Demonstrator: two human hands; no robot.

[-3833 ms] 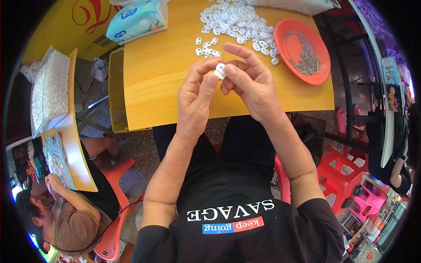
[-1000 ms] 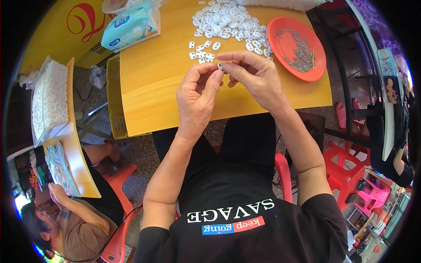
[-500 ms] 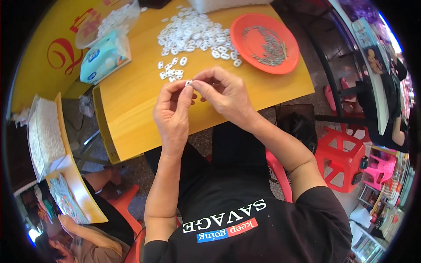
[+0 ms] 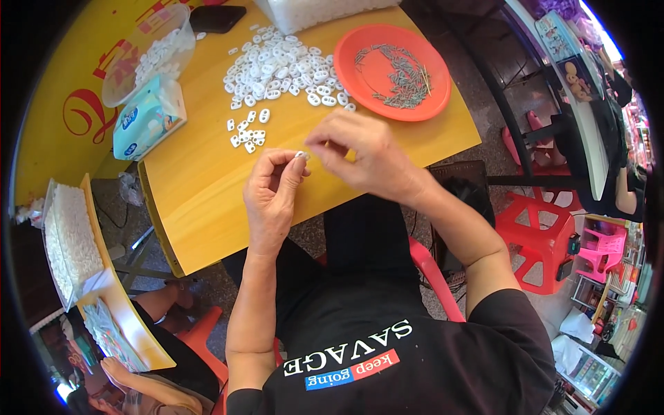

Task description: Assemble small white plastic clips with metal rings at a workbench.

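Observation:
Between the thumb and forefinger of my left hand (image 4: 273,190) is a small white oval plastic piece (image 4: 301,155). My right hand (image 4: 363,149) hovers just right of it, apart from the piece. Its thumb and fingers are bent together in a pinch, and I cannot make out what is in them. Beyond my hands lies a small group of white pieces (image 4: 247,138), with a big heap of white oval two-holed pieces (image 4: 273,69) behind it. At the far right, a red plate (image 4: 353,72) holds many small grey metal pins or screws (image 4: 408,86) and a few thin sticks.
On the yellow table (image 4: 200,214), a blue tissue pack (image 4: 149,117) and a clear tub (image 4: 183,48) of white pieces stand at the left. A dark phone (image 4: 218,19) lies at the back. Red stools (image 4: 536,238) stand on the right; another person's arm (image 4: 149,387) shows lower left.
My right hand has drawn away from the white piece, to the right. My left hand still pinches it, slightly lower in view. The whole view has shifted a little.

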